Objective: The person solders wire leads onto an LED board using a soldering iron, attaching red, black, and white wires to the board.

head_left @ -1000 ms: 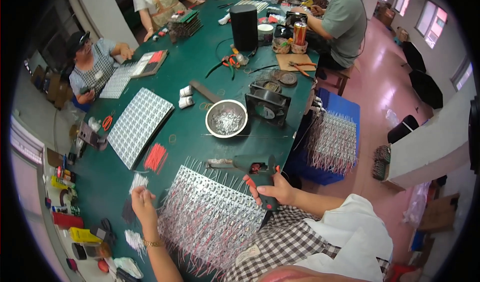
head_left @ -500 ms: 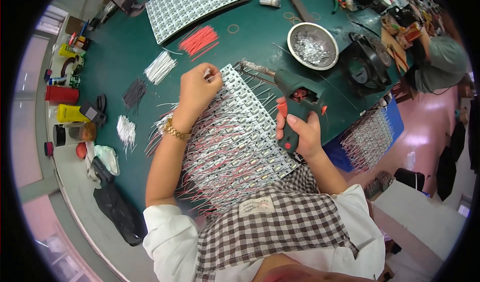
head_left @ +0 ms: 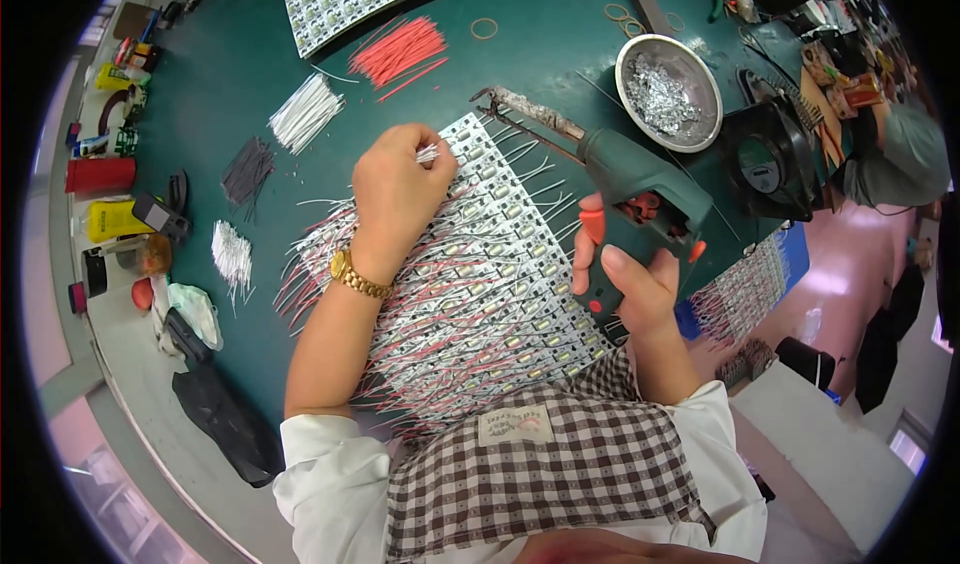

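My right hand (head_left: 645, 289) grips a dark green soldering gun (head_left: 630, 169) by its handle, thumb and fingers wrapped around it. The gun's metal tip points left, just past the far corner of a white circuit board panel (head_left: 500, 234). Rows of small components cover the panel, and many red and white wires trail off its left side. Over the panel's far left part, my left hand (head_left: 400, 199) is closed in a pinch on short white wires (head_left: 428, 152), their ends showing between thumb and fingers. A gold watch is on that wrist.
Bundles of red wires (head_left: 400, 52), white wires (head_left: 306, 114) and black wires (head_left: 248, 172) lie left on the green table. A metal strainer (head_left: 718, 114) with silvery scraps stands beyond the gun, beside a black fan (head_left: 768, 159). Another person's sleeve (head_left: 895, 144) is at far right.
The view has shifted, so the strainer and fan sit further right. The soldering gun's tip has moved slightly away from the panel's far corner. Both hands keep their grips.
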Tool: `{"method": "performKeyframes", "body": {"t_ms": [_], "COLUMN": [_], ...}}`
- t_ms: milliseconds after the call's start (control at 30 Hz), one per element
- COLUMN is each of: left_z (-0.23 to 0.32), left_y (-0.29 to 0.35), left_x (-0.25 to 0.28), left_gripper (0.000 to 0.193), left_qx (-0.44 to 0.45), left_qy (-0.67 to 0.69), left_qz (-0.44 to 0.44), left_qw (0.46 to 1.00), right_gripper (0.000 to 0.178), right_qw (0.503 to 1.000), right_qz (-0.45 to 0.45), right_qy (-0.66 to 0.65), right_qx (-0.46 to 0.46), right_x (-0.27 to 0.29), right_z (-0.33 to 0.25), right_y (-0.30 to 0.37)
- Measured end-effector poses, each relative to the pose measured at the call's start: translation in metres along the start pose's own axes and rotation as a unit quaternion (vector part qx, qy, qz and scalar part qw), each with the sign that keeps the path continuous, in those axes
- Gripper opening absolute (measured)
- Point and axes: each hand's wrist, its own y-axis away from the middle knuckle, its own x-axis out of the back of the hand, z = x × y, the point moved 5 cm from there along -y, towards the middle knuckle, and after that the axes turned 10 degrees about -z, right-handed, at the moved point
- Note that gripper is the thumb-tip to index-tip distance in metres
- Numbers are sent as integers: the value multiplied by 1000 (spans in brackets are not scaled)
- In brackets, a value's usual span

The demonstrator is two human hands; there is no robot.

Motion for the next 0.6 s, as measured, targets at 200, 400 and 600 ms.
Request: {"method": "performKeyframes", "body": {"t_ms": [200, 400, 600], "left_z": [-5, -1, -1], "left_y": [-1, 0, 0], "left_x": [-1, -2, -1], "left_gripper": [9, 9, 8], "left_qx": [27, -1, -2], "left_qy": [17, -10, -27], "left_qz": [-6, -2, -3], "left_qw": [999, 1000, 1000], "right_gripper": [48, 33, 16], "right_qw": [976, 981, 977], "right_qz": [-43, -59, -32], "right_qy": [212, 187, 212], "right_qx": [26, 2, -7], "right_x": [-6, 1, 0], "right_z": [-19, 11, 11], "right_y": [-13, -6, -2]}}
